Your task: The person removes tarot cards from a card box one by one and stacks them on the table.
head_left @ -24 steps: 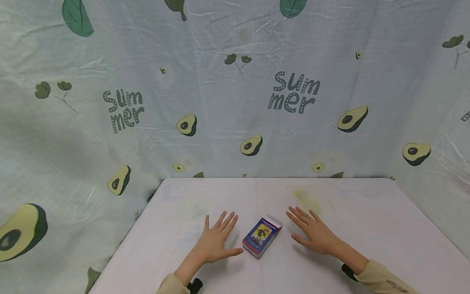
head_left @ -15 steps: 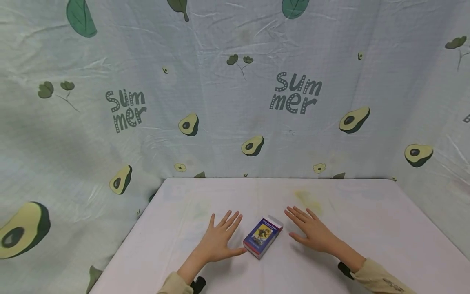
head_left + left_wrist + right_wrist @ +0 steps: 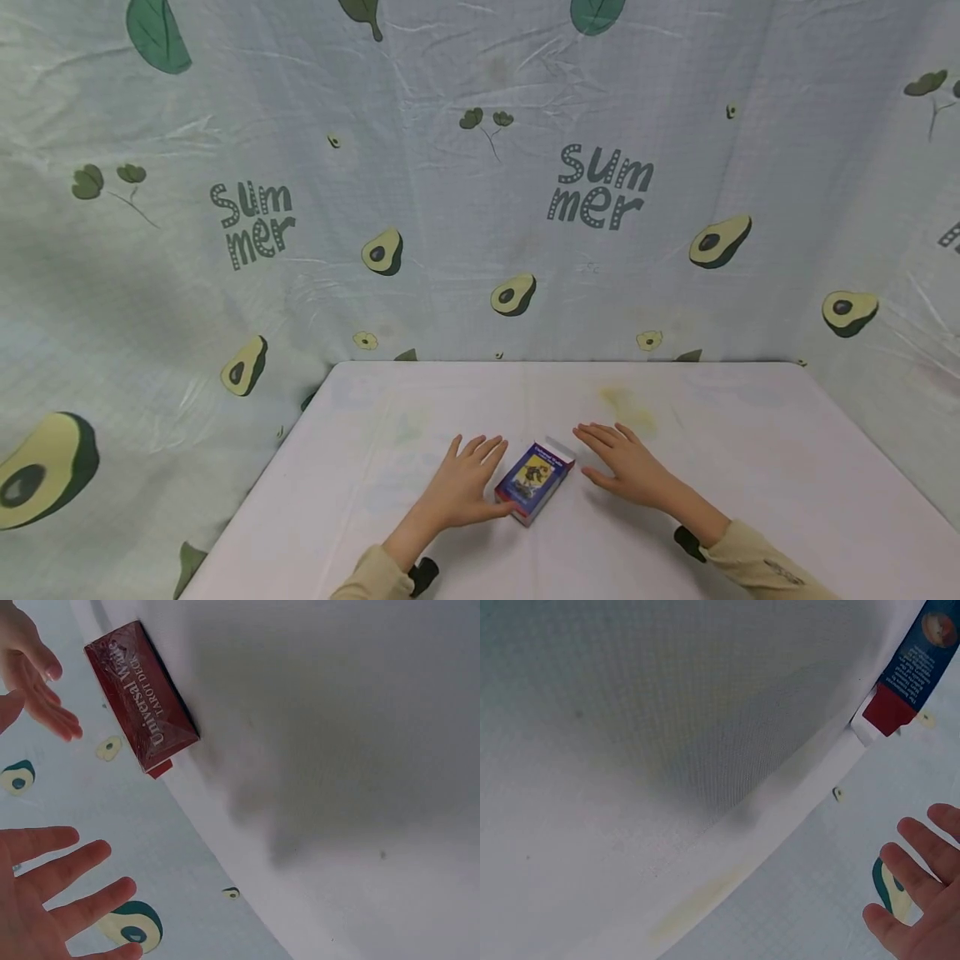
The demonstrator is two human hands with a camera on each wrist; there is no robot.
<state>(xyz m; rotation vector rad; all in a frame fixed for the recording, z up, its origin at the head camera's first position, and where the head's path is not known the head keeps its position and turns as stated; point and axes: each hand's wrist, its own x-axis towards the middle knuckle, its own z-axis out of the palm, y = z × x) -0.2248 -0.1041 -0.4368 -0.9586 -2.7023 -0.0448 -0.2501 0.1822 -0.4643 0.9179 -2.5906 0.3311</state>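
A blue tarot deck box with a yellow picture lies slanted on the white table, its flap at the far end standing out. In the left wrist view the red end of the box reads "Universal Waite Tarot Deck". My left hand hovers at the box's left side, fingers spread, its thumb overlapping the near corner. Off to the right, my right hand is held above the table with straight fingers pointing toward the box. Neither hand grips anything. The right wrist view shows the red and white flap near the right hand's fingers.
The white table has a faint yellow stain behind the right hand. A pale cloth printed with avocados and "summer" hangs behind and beside it. Dark wrist bands sit at both beige sleeves.
Both hands have moved inward toward the tarot box, the left one to the right and the right one to the left. Their fingers are less spread. The box stays put.
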